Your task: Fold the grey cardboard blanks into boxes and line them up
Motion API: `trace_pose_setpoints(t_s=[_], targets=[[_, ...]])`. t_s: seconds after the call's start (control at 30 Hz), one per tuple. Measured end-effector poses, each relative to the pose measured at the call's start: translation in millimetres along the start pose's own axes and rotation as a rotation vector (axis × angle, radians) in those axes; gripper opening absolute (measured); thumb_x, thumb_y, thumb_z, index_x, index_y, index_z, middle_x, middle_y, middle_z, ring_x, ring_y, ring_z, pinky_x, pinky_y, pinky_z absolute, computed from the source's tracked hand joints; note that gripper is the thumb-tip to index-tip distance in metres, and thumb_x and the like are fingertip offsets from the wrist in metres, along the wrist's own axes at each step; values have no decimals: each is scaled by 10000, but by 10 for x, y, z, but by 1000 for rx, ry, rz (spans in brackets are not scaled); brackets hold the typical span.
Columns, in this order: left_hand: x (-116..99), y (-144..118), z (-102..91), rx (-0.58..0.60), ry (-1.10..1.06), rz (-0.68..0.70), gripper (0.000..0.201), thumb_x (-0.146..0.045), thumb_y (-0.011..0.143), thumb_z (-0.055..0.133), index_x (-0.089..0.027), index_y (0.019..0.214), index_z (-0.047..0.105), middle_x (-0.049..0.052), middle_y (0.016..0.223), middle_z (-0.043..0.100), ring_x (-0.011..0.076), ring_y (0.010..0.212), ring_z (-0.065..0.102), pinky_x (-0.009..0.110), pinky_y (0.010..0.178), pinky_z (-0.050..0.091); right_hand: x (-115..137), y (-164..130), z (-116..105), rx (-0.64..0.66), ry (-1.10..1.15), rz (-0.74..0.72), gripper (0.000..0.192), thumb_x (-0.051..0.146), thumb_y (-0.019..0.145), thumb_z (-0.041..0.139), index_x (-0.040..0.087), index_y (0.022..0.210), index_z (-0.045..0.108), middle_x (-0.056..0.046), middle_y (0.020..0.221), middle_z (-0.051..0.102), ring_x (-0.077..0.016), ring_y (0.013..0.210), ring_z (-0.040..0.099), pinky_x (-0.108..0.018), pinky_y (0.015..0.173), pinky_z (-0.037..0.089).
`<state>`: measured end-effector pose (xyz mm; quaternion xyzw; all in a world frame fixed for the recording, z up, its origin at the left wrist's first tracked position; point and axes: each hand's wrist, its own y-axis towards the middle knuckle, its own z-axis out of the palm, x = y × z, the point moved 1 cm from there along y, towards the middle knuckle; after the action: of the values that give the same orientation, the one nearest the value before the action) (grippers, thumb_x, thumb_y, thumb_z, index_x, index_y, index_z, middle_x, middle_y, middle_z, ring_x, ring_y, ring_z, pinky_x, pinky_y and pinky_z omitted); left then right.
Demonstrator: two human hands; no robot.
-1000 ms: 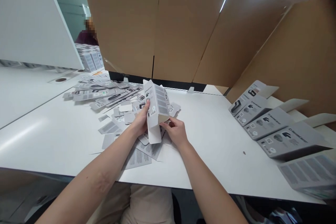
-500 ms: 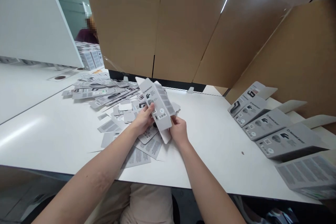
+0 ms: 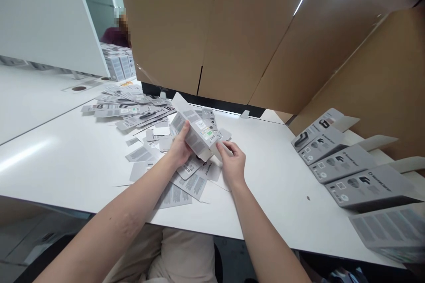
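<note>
A grey-and-white printed cardboard box (image 3: 195,130) is tilted above the table, partly opened out, with a flap standing up at its far end. My left hand (image 3: 182,146) is closed around its left side, thumb on top. At the near right end, my right hand (image 3: 232,159) pinches an end flap of the same box between thumb and fingers. Under and behind the box lies a loose heap of flat, unfolded cartons (image 3: 139,108), some reaching toward the table's front edge. The box hides part of that heap.
On the right stands a row of folded boxes (image 3: 352,168) with raised flaps. Brown cardboard panels (image 3: 239,31) wall off the back and right of the white table (image 3: 265,203). A person (image 3: 116,35) sits beyond stacked boxes (image 3: 121,66) at the back left.
The box has been turned in my hands, so a different printed side with a green label faces up. My right hand has shifted slightly right and now grips an end flap.
</note>
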<state>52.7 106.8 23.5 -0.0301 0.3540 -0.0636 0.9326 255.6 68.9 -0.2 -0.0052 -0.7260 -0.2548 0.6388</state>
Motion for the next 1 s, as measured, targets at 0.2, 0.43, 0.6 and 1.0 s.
trace_pose_setpoints(t_s=[0.2, 0.43, 0.6, 1.0], targets=[[35, 48, -17, -85, -27, -2, 642, -430, 960, 1029, -219, 1505, 764, 151, 1436, 882, 309, 1211, 881, 399, 974, 744, 53, -48, -12, -95, -10, -155, 313, 510, 984, 942, 215, 1085, 964, -108, 1114, 842, -293, 1092, 805, -466, 1024, 661], [-49, 66, -35, -113, -127, -16, 472, -321, 1008, 880, -193, 1446, 764, 70, 1151, 921, 240, 955, 884, 306, 795, 732, 97, -48, -15, -68, 44, -64, 447, 594, 922, 978, 217, 1155, 920, -103, 1125, 867, -274, 1011, 766, -448, 980, 648], [-151, 42, -52, -116, -216, 12, 437, -415, 1026, 799, -193, 1400, 761, 56, 1077, 910, 222, 850, 862, 287, 720, 701, 92, -61, 28, 33, 44, 14, 402, 597, 879, 957, 230, 1039, 916, -93, 1025, 862, -237, 885, 681, -410, 870, 613], [-44, -29, 84, 32, -176, -80, 438, -482, 1000, 829, -187, 1320, 787, 78, 1057, 900, 235, 814, 836, 317, 712, 680, 63, -39, 89, 229, 16, 63, 527, 753, 865, 851, 250, 730, 764, -66, 806, 799, -248, 806, 694, -387, 793, 598]])
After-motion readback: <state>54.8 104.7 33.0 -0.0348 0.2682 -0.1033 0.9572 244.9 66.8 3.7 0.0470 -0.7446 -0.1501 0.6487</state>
